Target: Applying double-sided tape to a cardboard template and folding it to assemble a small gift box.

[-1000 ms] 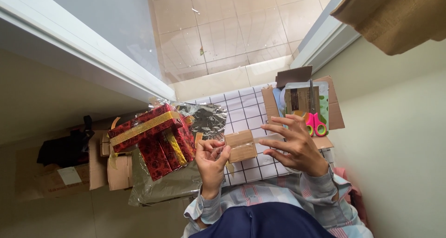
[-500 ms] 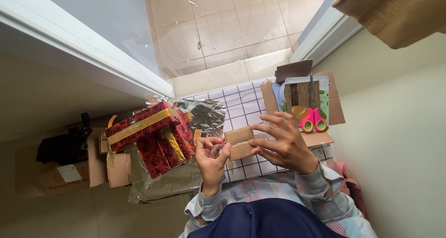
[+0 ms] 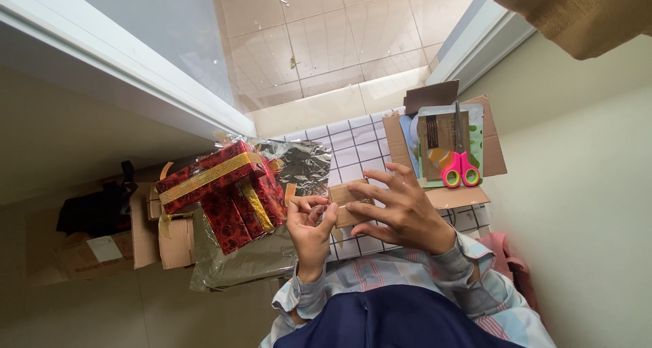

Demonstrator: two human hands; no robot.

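A small brown cardboard box (image 3: 344,200) sits between both hands over my lap. My left hand (image 3: 309,227) pinches its left end with thumb and fingertips. My right hand (image 3: 402,211) lies over its right side with the fingers spread, gripping it. Just left of my left hand stand red patterned gift boxes (image 3: 224,193) bound with gold ribbon. They rest on crumpled silver wrapping foil (image 3: 302,161).
A white checked mat (image 3: 350,141) covers the floor under the hands. An open cardboard box (image 3: 494,151) at the right holds pink-handled scissors (image 3: 460,170) and packets. Plain cardboard boxes (image 3: 166,239) and a black object (image 3: 95,205) lie at the left. A wall runs along the right.
My hands have stayed on the small box, with the right fingers shifting a little across it. The gift boxes have not moved.
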